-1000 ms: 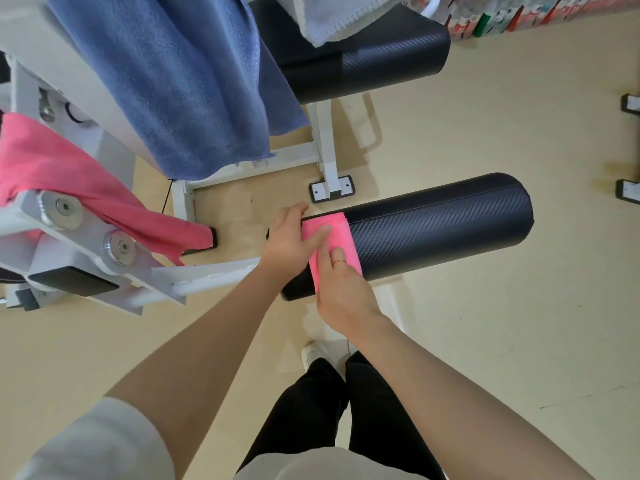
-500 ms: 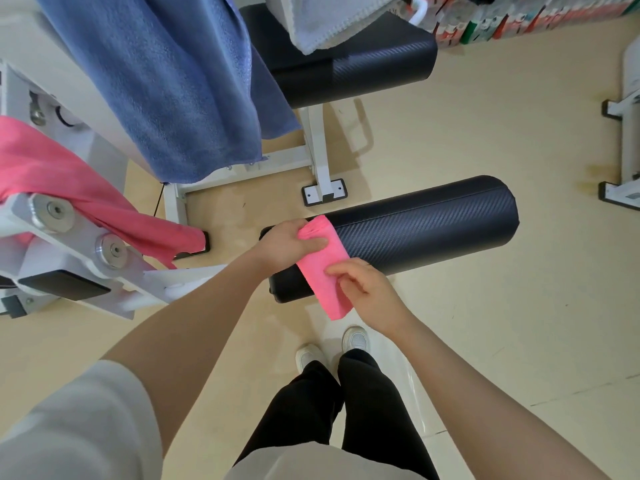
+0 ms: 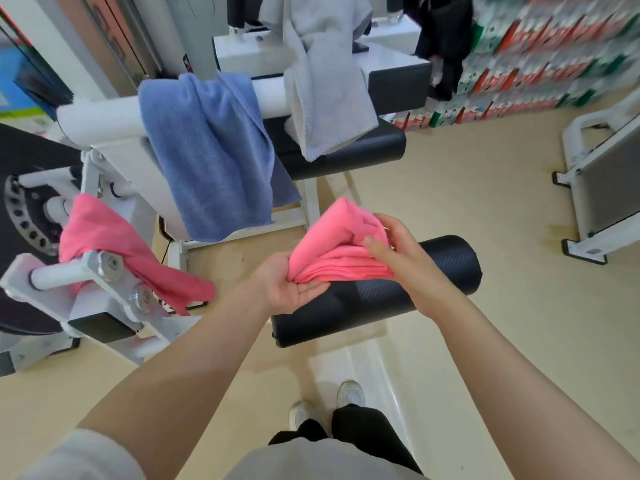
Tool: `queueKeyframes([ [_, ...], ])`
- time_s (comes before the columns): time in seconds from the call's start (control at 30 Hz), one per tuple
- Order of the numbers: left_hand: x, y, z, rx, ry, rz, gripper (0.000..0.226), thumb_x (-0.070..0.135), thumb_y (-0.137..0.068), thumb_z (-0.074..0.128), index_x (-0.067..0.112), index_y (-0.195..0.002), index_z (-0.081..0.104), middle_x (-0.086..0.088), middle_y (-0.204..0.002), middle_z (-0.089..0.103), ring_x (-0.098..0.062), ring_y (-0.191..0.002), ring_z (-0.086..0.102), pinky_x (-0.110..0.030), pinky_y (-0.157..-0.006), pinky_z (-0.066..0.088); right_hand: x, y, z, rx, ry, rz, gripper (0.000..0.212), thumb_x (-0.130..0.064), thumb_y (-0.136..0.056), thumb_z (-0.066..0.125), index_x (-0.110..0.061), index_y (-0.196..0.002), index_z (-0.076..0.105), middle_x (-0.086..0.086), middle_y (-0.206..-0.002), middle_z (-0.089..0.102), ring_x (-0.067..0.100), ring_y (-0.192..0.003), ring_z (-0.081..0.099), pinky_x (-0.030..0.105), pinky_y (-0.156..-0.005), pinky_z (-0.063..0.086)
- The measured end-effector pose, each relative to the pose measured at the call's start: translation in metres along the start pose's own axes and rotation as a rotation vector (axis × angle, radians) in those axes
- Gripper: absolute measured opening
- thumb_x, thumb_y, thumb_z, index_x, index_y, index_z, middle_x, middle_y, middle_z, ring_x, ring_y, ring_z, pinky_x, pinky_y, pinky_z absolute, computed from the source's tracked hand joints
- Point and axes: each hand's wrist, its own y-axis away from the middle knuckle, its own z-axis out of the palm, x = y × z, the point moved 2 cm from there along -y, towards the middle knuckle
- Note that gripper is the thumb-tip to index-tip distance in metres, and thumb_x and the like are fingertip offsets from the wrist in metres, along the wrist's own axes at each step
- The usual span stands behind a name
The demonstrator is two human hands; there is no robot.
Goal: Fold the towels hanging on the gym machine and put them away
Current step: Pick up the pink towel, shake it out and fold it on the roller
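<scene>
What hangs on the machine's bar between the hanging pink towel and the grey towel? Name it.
In the head view, a blue towel hangs over the white bar, between the pink towel draped on the lever at left and the grey towel at right.

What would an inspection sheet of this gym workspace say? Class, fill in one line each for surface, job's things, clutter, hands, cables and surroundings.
Surface: beige floor; black roller pad below the hands.
Job's things: folded pink towel held in the air; second pink towel, blue towel and grey towel hang on the white machine.
Clutter: dark garment hanging at the back.
Hands: left hand grips the towel's folded end; right hand holds its other side.
Cables: nothing seen.
Surroundings: stacked boxes; another white frame.
</scene>
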Motion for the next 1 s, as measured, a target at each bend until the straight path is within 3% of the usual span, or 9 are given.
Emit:
queueKeyframes([
  [0.1,0.003,0.010,0.006,0.010,-0.042,0.024,0.034,0.027,-0.094,0.047,-0.003,-0.092,0.064,-0.017,-0.070,0.072,-0.026,-0.059,0.071,-0.038,-0.061,0.059,-0.012,-0.003,-0.001,0.050,0.230,0.050,0.043,-0.028,-0.084,0.065,-0.021,-0.122,0.047,-0.007,-0.109,0.060,0.003,-0.095,0.058,0.018,-0.071,0.048],
  [0.23,0.002,0.018,0.011,0.010,-0.122,0.036,0.032,0.026,-0.092,0.048,-0.001,-0.094,0.064,-0.017,-0.073,0.073,-0.026,-0.066,0.072,-0.037,-0.067,0.055,-0.016,-0.009,0.000,0.183,0.564,0.060,0.036,-0.039,-0.080,0.066,-0.019,-0.107,0.051,-0.003,-0.090,0.061,0.010,-0.080,0.059,0.023,-0.065,0.047],
  [0.33,-0.001,0.024,0.016,0.019,-0.171,0.055,0.032,0.026,-0.090,0.051,0.000,-0.104,0.062,-0.016,-0.077,0.073,-0.026,-0.074,0.070,-0.038,-0.065,0.056,-0.014,-0.007,0.004,0.320,0.874,0.016,0.040,-0.046,-0.081,0.059,-0.016,-0.106,0.051,0.001,-0.090,0.061,0.021,-0.081,0.060,0.034,-0.070,0.051],
  [0.4,-0.001,0.027,0.016,0.034,-0.174,0.073,0.034,0.025,-0.089,0.053,0.000,-0.110,0.059,-0.018,-0.084,0.071,-0.028,-0.076,0.070,-0.038,-0.063,0.056,-0.012,-0.003,0.004,0.369,0.915,-0.037,0.032,-0.041,-0.086,0.054,-0.015,-0.105,0.054,0.004,-0.089,0.063,0.024,-0.080,0.061,0.031,-0.067,0.049],
  [0.5,0.005,0.033,0.013,0.065,-0.140,0.105,0.030,0.020,-0.087,0.057,0.001,-0.109,0.059,-0.021,-0.089,0.069,-0.031,-0.078,0.069,-0.040,-0.065,0.056,-0.011,-0.001,-0.009,0.143,0.694,-0.114,0.022,-0.023,-0.090,0.055,-0.018,-0.111,0.060,-0.001,-0.091,0.066,0.018,-0.085,0.063,0.022,-0.067,0.048],
  [0.63,0.009,0.039,0.013,0.039,-0.177,0.141,0.022,0.014,-0.086,0.057,0.009,-0.105,0.064,-0.018,-0.080,0.070,-0.029,-0.066,0.070,-0.039,-0.062,0.058,-0.014,0.007,-0.024,-0.192,0.306,-0.131,0.031,-0.010,-0.093,0.053,-0.030,-0.117,0.059,-0.005,-0.109,0.068,0.012,-0.101,0.065,0.027,-0.085,0.054],
  [0.73,0.008,0.043,0.018,-0.010,-0.145,0.166,0.026,0.013,-0.087,0.057,0.014,-0.112,0.063,-0.018,-0.086,0.069,-0.027,-0.067,0.071,-0.036,-0.061,0.060,-0.012,0.011,-0.026,-0.234,-0.077,-0.076,0.040,0.002,-0.091,0.048,-0.031,-0.103,0.067,-0.006,-0.102,0.070,0.013,-0.091,0.067,0.025,-0.068,0.056],
  [0.87,0.006,0.040,0.019,-0.083,-0.067,0.214,0.042,0.019,-0.086,0.062,0.010,-0.125,0.050,-0.021,-0.100,0.067,-0.030,-0.082,0.069,-0.040,-0.067,0.059,-0.001,0.015,-0.029,-0.248,-0.416,-0.125,0.032,0.011,-0.071,0.063,-0.019,-0.063,0.075,-0.003,-0.116,0.065,0.018,-0.104,0.063,0.029,-0.068,0.056],
  [1.0,0.011,0.039,0.016,-0.129,0.082,0.346,0.039,0.016,-0.090,0.056,0.009,-0.128,0.049,-0.018,-0.104,0.066,-0.028,-0.089,0.068,-0.040,-0.074,0.059,0.015,0.018,-0.045,-0.090,-0.431,-0.101,0.025,0.009,-0.055,0.056,-0.010,-0.042,0.062,0.003,-0.108,0.066,0.015,-0.067,0.059,0.025,-0.070,0.048],
])
